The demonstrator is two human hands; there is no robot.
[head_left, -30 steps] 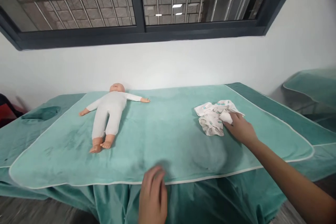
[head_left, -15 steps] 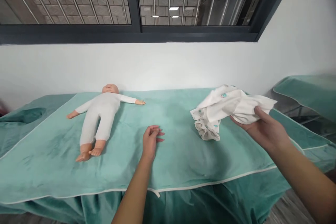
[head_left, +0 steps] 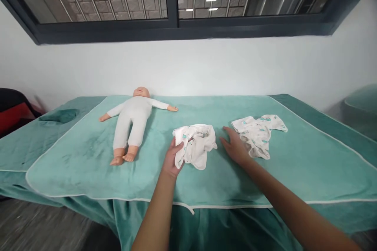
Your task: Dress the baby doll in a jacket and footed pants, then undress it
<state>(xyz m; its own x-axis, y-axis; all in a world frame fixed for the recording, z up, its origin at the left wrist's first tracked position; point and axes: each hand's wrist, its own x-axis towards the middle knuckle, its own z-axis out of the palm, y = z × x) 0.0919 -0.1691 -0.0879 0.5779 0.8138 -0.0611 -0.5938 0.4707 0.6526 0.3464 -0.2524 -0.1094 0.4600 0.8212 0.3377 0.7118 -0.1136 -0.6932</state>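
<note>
A bunched white baby garment with small green prints (head_left: 198,145) is in my left hand (head_left: 173,157), the thumb over its left edge and the fingers beneath. Just right of it, my right hand (head_left: 234,145) is empty, its fingers apart and pointing up and left. Beside that hand a second white printed baby garment (head_left: 257,135) lies crumpled on the green cover, one sleeve-like end stretched to the right. On the left a baby doll (head_left: 134,119) in a white suit lies on its back, arms spread, with head, hands and feet bare.
A green plush cover (head_left: 76,164) with white piping spreads over the bed. Behind it rises a white wall (head_left: 191,68) with a dark-framed barred window (head_left: 112,33). At the far left is a red and black object (head_left: 16,113).
The white garment has passed from my right hand to my left and come to the middle. My right hand has moved left and opened. The view has turned right.
</note>
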